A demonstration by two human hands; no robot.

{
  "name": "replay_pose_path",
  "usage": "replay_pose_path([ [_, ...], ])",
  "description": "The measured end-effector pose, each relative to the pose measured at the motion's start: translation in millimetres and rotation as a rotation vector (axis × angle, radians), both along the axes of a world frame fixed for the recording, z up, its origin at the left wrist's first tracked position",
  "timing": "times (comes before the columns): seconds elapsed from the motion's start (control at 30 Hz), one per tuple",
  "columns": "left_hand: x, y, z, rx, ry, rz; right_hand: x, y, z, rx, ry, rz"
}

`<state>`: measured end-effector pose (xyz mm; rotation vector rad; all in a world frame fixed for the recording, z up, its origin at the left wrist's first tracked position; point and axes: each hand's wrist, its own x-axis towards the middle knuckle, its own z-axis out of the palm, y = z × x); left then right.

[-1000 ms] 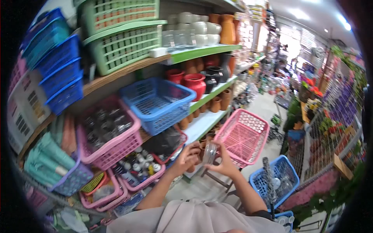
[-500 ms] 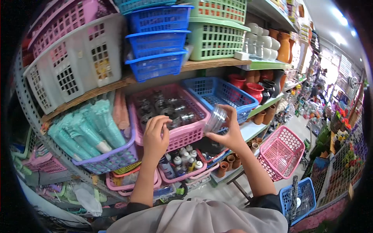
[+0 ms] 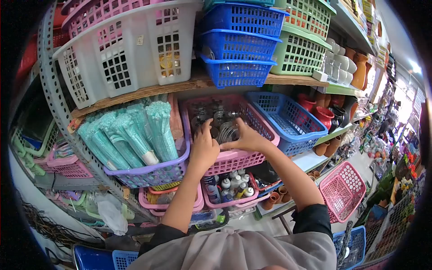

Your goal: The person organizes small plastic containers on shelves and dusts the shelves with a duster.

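A clear, ribbed glass jar (image 3: pixel 228 132) is in my right hand (image 3: pixel 248 138), with thumb and fingers around its sides. It is over the front part of a pink basket (image 3: pixel 231 164) that holds several other clear glass jars (image 3: pixel 218 110). My left hand (image 3: pixel 204 150) reaches over the basket's front left corner, fingers stretched towards the jars. I cannot make out whether its fingertips touch one.
On the left, a purple basket (image 3: pixel 146 174) holds teal wrapped bundles (image 3: pixel 128 135). A blue basket (image 3: pixel 297 139) stands to the right. Overhead, a wooden shelf edge (image 3: pixel 193 84) carries stacked baskets. White bottles (image 3: pixel 238 181) sit below.
My right hand has brought the jar from beyond the pink basket's right side leftward into the basket. My hands are closer together. The view has shifted left.
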<state>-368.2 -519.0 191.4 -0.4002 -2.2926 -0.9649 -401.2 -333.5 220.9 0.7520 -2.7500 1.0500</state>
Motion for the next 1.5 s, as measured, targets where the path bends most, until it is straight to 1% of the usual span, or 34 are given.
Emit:
replay_pose_path([
  [0.03, 0, 0, -1, 0.038, 0.067, -0.004, -5, -4, -5, 0.000, 0.002, 0.007],
  [0.07, -1, 0, -2, 0.055, 0.095, -0.008, -10, -8, -9, 0.084, -0.047, -0.008],
  [0.1, -1, 0, -1, 0.055, 0.095, -0.002, -12, -13, -11, 0.169, -0.098, -0.023],
  [0.13, -1, 0, -1, 0.042, 0.098, -0.004, -15, -17, -11, 0.216, -0.081, -0.035],
  [0.17, -1, 0, -2, 0.030, 0.099, -0.006, -19, -18, -10, 0.217, -0.086, -0.030],
  [0.23, -1, 0, -4, 0.019, 0.093, -0.009, -12, -25, 7, 0.354, -0.301, -0.030],
  [0.27, -2, 0, -5, 0.036, 0.051, -0.016, -14, -27, 1, 0.354, -0.306, -0.030],
  [0.33, -2, 1, -5, 0.052, 0.010, -0.027, -18, -32, -7, 0.338, -0.205, -0.017],
  [0.37, -1, 1, -5, 0.002, -0.032, -0.002, -22, -34, -9, 0.337, -0.207, -0.019],
  [0.43, 0, 1, -3, -0.048, -0.075, 0.020, -25, -40, -5, 0.506, -0.270, 0.060],
  [0.47, 0, 2, -2, -0.067, -0.110, 0.028, -25, -42, -5, 0.505, -0.271, 0.057],
  [0.53, 2, 3, 1, -0.087, -0.143, 0.031, -28, -43, -8, 0.548, -0.187, 0.237],
  [0.57, 3, 3, 2, -0.093, -0.162, 0.026, -30, -44, -11, 0.546, -0.187, 0.233],
  [0.63, 5, 3, 3, -0.099, -0.179, 0.017, -32, -45, -18, 0.463, -0.185, 0.151],
  [0.77, 6, 4, 2, -0.089, -0.161, 0.022, -22, -42, -15, 0.437, -0.140, 0.087],
  [0.83, 5, 3, 1, -0.088, -0.152, 0.022, -13, -43, -11, 0.408, -0.044, 0.000],
  [0.87, 6, 3, 1, -0.087, -0.141, 0.020, -10, -43, -9, 0.408, -0.047, -0.002],
  [0.93, 6, 3, 2, -0.090, -0.131, 0.013, -4, -44, -3, 0.294, -0.086, -0.059],
  [0.97, 5, 2, 2, -0.087, -0.140, 0.008, -2, -45, -5, 0.292, -0.088, -0.063],
  [1.03, 6, 2, 3, -0.086, -0.150, -0.004, 4, -46, -10, -0.062, 0.213, -0.113],
  [1.07, 6, 3, 2, -0.047, -0.127, 0.014, 7, -45, -12, -0.062, 0.211, -0.122],
  [1.1, 7, 5, 2, -0.007, -0.104, 0.029, 13, -44, -10, -0.151, 0.307, -0.109],
  [1.17, 10, 4, 4, 0.091, -0.057, -0.079, 23, -37, -10, -0.325, 0.502, -0.088],
  [1.2, 12, 5, 6, 0.110, 0.040, -0.107, 29, -32, -10, -0.301, 0.621, -0.054],
  [1.23, 12, 6, 7, 0.130, 0.137, -0.138, 38, -25, -12, -0.297, 0.624, -0.077],
  [1.27, 13, 7, 10, 0.080, 0.231, -0.148, 51, -16, -14, -0.333, 0.588, -0.053],
  [1.3, 22, 13, 17, 0.023, 0.319, -0.088, 63, -9, -13, -0.369, 0.557, -0.031],
  [1.33, 25, 18, 20, 0.018, 0.375, -0.109, 73, 0, -12, -0.335, 0.628, -0.024],
  [1.37, 28, 27, 21, 0.018, 0.430, -0.136, 90, 10, -12, -0.341, 0.590, -0.041],
  [1.4, 34, 40, 21, 0.027, 0.427, -0.184, 99, 19, -16, -0.343, 0.609, -0.066],
  [1.5, 50, 87, 10, 0.153, 0.398, -0.463, 132, 51, -30, -0.349, 0.590, -0.170],
])
